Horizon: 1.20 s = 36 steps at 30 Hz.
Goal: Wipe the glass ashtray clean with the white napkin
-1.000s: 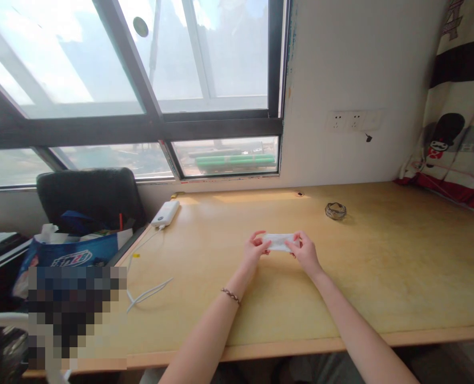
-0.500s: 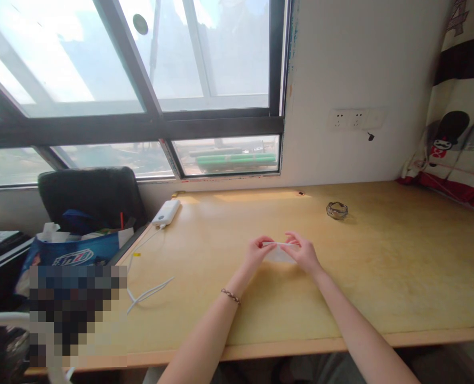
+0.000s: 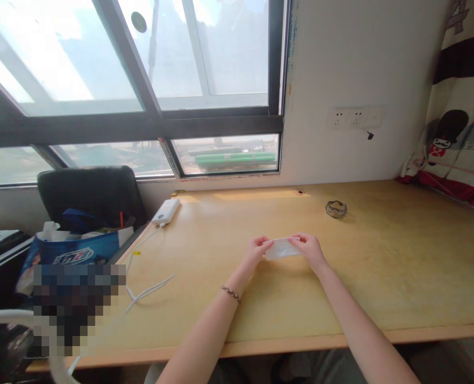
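A small white rectangular sheet, perhaps paper or a thin packet (image 3: 281, 249), is stretched between my two hands above the wooden table (image 3: 205, 314). My left hand (image 3: 257, 249) pinches its left edge, thumb on the near face. At the upper right edge, my right hand (image 3: 309, 246) grips it between thumb and fingers. Faint marks show on the face turned to me, too blurred to read. A braided bracelet (image 3: 231, 293) circles my left wrist.
A dark woven ring-shaped object (image 3: 336, 209) lies farther back, right of my hands. At the left, a white power bank (image 3: 166, 212) has a white cable (image 3: 151, 291) running over the table. A blue bag (image 3: 77, 250) stands beside the table's left edge.
My right hand has shifted slightly right, away from the left one, so the white piece is spread wider. Its face now tilts more toward me.
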Tool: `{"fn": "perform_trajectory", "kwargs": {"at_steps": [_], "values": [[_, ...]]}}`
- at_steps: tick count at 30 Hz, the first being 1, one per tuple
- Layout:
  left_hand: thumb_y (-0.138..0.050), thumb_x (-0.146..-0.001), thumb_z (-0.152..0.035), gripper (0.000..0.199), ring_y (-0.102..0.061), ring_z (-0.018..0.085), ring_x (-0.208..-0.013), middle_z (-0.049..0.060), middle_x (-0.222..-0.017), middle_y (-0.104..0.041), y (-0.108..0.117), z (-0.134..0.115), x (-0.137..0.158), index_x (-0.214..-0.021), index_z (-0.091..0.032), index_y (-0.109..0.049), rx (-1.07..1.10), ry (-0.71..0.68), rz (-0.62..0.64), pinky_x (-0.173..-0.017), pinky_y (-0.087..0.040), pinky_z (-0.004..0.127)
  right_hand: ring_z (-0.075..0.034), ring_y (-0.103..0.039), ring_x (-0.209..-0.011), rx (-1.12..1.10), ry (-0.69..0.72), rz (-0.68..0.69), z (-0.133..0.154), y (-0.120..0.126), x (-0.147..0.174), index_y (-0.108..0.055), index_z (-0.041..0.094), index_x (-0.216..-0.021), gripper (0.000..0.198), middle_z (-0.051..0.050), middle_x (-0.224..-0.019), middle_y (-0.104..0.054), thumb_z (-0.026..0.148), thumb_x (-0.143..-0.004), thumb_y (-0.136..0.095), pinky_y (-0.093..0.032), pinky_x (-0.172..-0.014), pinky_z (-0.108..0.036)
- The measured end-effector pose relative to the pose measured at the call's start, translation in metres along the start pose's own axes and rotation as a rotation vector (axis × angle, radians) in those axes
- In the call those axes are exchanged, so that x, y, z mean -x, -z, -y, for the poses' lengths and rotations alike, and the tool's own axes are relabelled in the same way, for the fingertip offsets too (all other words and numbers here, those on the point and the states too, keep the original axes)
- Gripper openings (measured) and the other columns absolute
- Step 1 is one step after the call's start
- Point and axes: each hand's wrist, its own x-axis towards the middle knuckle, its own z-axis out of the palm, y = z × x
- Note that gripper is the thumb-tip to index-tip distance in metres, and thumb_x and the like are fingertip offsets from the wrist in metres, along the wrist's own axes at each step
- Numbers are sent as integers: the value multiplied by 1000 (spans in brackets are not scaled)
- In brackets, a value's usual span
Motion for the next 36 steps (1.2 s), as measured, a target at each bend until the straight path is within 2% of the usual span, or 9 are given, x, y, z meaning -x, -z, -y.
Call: {"fn": "perform_trajectory", "kwargs": {"at_steps": [6, 14, 18, 21, 27, 29, 32, 34, 36], "values": [[-59, -60, -45, 36, -50, 9, -48, 2, -55, -57, 0, 1, -1, -67, -10, -61, 40, 7, 40, -46, -38, 18, -16, -56, -58, -259, -97, -32, -4, 4, -5, -66, 13, -73, 33, -5, -64, -64, 42, -58, -63, -42, -56, -26], [-55, -65, -43, 32, -36, 4, -26, -6, -33, -43, -2, 0, 3, -63, -11, -59, -95, -73, -79, -29, -23, 15, -16, -56, -65, -254, -59, -142, -8, 6, -8, -66, 15, -73, 31, -3, -67, -64, 42, -57, -64, -42, -62, -27], [-57, -66, -39, 30, -60, 14, -57, 6, -63, -64, -5, -4, 6, -73, -10, -62, 3, -161, -72, -54, -47, 24, -13, -53, -70, -186, 97, -240, -6, 8, -9, -66, 16, -68, 25, -3, -79, -60, 38, -58, -65, -41, -61, -23], [-57, -68, -33, 23, -58, 19, -87, 12, -95, -62, -7, -7, 9, -74, -12, -64, -68, -366, -97, -76, -46, 31, -9, -53, -60, -294, 44, -270, 0, 7, -6, -62, 19, -83, 29, -1, -85, -58, 38, -62, -63, -42, -51, -20], [-54, -72, -27, 15, -50, 21, -101, 11, -119, -47, -12, -6, 17, -74, -18, -65, -339, -656, -91, -87, -39, 37, -18, -59, -84, -735, -230, 135, 13, -10, 9, -55, 19, -93, 33, -4, -95, -60, 36, -66, -61, -48, -71, -29], [-54, -72, -26, 13, -49, 21, -103, 11, -121, -45, -14, -4, 19, -74, -18, -65, -380, -682, -8, -87, -38, 37, -17, -59, -84, -777, -231, 133, 11, -14, 10, -56, 17, -88, 30, -4, -92, -62, 29, -63, -65, -47, -74, -28], [-62, -66, -25, 30, -47, 20, -104, 10, -126, -39, -17, -1, 18, -96, -21, -59, -321, -613, 58, -89, -37, 36, -16, -60, -75, -754, -219, -58, 3, -15, 6, -57, 16, -81, 32, -2, -81, -64, 21, -52, -71, -49, -68, -26], [-66, -61, -27, 57, -52, 19, -97, 11, -125, -39, -19, 1, 15, -114, -24, -44, -161, -463, 55, -84, -41, 34, -17, -60, -72, -726, -201, -156, 1, -14, 3, -57, 16, -82, 38, -2, -79, -64, 19, -48, -73, -49, -65, -26], [-64, -62, -31, 63, -56, 17, -86, 12, -113, -49, -19, 5, 10, -118, -22, -38, 26, -252, 50, -72, -46, 30, -16, -60, -71, -703, -172, -196, 2, -14, 4, -56, 17, -87, 44, -1, -79, -64, 19, -47, -73, -49, -64, -26]]}}
